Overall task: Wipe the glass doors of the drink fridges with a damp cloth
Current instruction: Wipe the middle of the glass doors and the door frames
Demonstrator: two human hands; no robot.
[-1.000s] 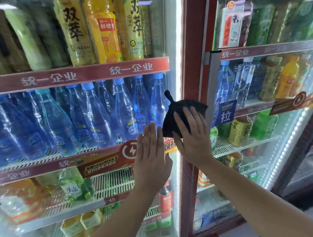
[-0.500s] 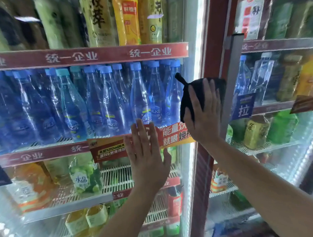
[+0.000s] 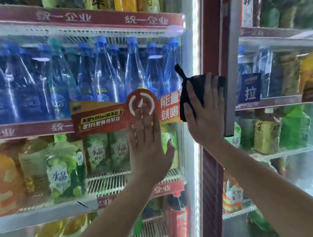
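Two drink fridges stand side by side. The left glass door [image 3: 40, 85] shows rows of blue water bottles and green drinks behind it. My left hand [image 3: 147, 144] lies flat on this glass with straight fingers, just below a red round sticker. My right hand [image 3: 204, 113] presses a black cloth [image 3: 195, 83] flat against the right edge of the left door and its dark red frame [image 3: 208, 32]. One corner of the cloth sticks up and left. The right fridge's glass door [image 3: 286, 73] sits beyond the grey handle.
A grey vertical door handle [image 3: 232, 62] runs just right of my right hand. A blue pull sign [image 3: 249, 89] hangs on the right door. Red shelf strips cross both fridges. A white light strip [image 3: 195, 42] glows down the left door's edge.
The view has shifted so both fridges sit lower and closer. My right hand with the cloth has slid upward along the red frame. My left hand stays flat on the glass.
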